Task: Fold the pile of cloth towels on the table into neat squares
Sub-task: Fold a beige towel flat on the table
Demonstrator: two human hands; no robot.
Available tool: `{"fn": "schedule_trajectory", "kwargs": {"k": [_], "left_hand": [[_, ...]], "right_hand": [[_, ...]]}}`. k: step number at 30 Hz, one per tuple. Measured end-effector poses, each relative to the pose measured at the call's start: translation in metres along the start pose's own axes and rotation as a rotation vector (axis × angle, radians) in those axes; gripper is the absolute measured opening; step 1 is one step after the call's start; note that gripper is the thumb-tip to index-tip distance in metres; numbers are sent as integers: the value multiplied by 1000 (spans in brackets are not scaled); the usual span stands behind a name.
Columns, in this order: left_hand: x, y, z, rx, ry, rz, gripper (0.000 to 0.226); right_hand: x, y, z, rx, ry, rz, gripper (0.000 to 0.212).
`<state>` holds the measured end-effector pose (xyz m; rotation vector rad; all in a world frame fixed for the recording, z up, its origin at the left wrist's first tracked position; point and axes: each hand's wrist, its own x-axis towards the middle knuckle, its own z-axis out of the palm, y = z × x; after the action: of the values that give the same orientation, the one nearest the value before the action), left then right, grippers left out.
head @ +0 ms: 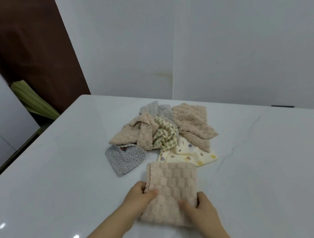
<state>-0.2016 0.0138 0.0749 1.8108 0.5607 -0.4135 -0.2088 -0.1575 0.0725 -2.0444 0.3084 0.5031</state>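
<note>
A beige waffle-textured towel (170,188) lies folded in a long rectangle on the white table (59,170), close to me. My left hand (140,197) pinches its left edge, thumb on top. My right hand (199,206) grips its right edge near the front, thumb on top too. Behind it sits the loose pile: a grey dotted towel (123,159), a crumpled beige towel (134,133), a green checked towel (165,135), a cream spotted towel (188,154), another beige towel (192,122) and a grey towel (163,111) at the back.
White wall panels (202,44) rise just behind the table. A dark brown panel (29,55) and a green folded thing (33,100) stand off the table's far left corner. The table's left edge runs diagonally.
</note>
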Motion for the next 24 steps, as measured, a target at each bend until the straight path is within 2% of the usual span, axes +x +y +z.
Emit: {"fn": "schedule_trajectory", "kwargs": {"k": [5,13,24], "left_hand": [[5,8,-36,-181,86,47,4],[52,-7,-153,-221,166,82,6],[123,-34,-335,-237,113,48,17]], "right_hand": [[-3,-37,24,137,-64,-35,18],[26,-121,119,161,-123,-118,22],[64,-224,284,253,-110,-10,19]]}}
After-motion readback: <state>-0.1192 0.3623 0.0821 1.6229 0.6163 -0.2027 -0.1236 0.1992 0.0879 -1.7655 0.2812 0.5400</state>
